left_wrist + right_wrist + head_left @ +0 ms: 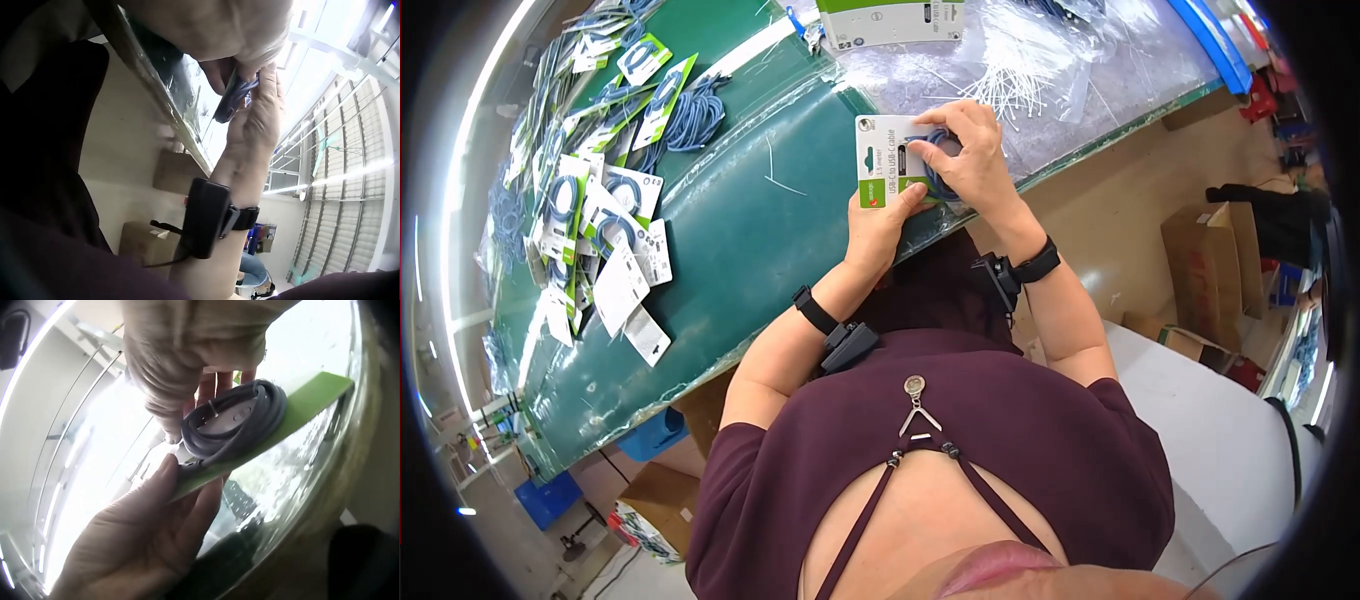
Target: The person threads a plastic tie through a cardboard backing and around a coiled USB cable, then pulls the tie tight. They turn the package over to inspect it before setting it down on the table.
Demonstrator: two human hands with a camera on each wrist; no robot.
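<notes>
"Two hands shared one piece in front of us. Where did we find the left?"

"Over the green table (750,230), close to its near edge. We saw the left hand (872,234) pinch a white-and-green card (874,137), its thumb on the printed face and its fingers underneath."

"And the right hand (977,165)?"

"We saw its thumb and fingers curled round the blue-grey coiled cable (272,415), which lay against that same card. From the right wrist we also made out a pale tie (213,407) across the coil. Whether the card touched the table, we couldn't tell."

"Could we read any print?"

"We read 'USB-C to USB-C cable' and '1.5 meter'."

"What else did we have about us?"

"On our left, a heap of carded cables (563,198), with a bundle of loose cables (696,118) just beside it. Beyond the hands we had thin white ties (1012,90) spread near clear plastic, and on each wrist a black device, the left one (852,346) strapped below the hand."
</notes>
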